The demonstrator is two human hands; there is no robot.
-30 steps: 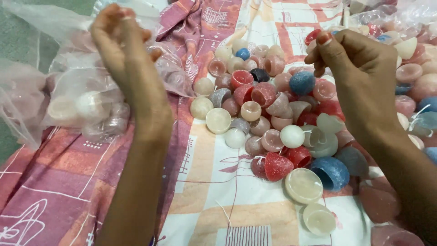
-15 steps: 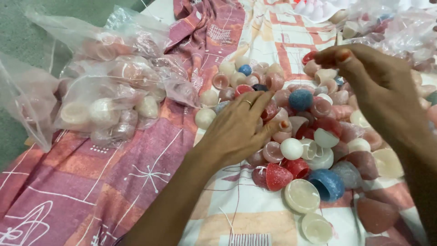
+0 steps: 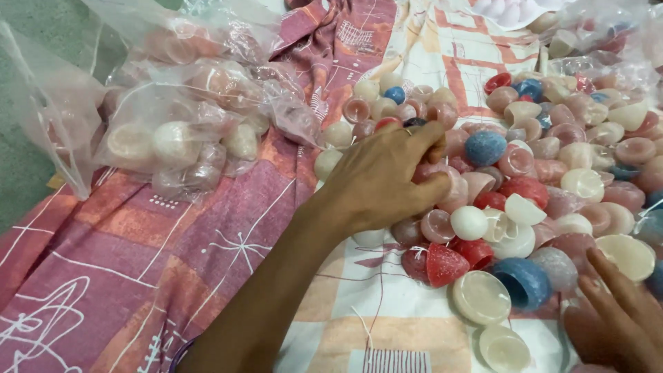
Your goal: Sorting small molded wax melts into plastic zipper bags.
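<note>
- Head view: the left hand (image 3: 387, 179) reaches in from the lower left, forearm slanting up across the cloth, and lies palm down on the near edge of a heap of small cups (image 3: 525, 173).
- Its fingers (image 3: 425, 135) are bent and drawn together over a pale pink cup (image 3: 452, 190); they seem to close on it, but the back of the hand hides how firm the hold is.
- The right hand (image 3: 615, 324) shows only in part at the lower right corner, fingers stretched flat and spread on the cloth, holding nothing that I can see, just beside a cream disc (image 3: 627, 255).
- The heap is made of dome-shaped and round pieces, waxy and matt, in pink, red, cream, white and blue; some lie hollow side up, others rounded side up.
- A grainy blue dome (image 3: 485, 147) lies just right of the left fingertips; a white ball (image 3: 469, 222) and a red cone-like piece (image 3: 445, 264) lie below the hand.
- A blue cup (image 3: 523, 282) lies on its side near a flat cream lid (image 3: 480, 297).
- To the left, clear crinkled plastic bags (image 3: 173, 117) hold more pale and pink pieces.
- Everything lies on a patterned cloth (image 3: 124, 276) in pink, orange and white.
</note>
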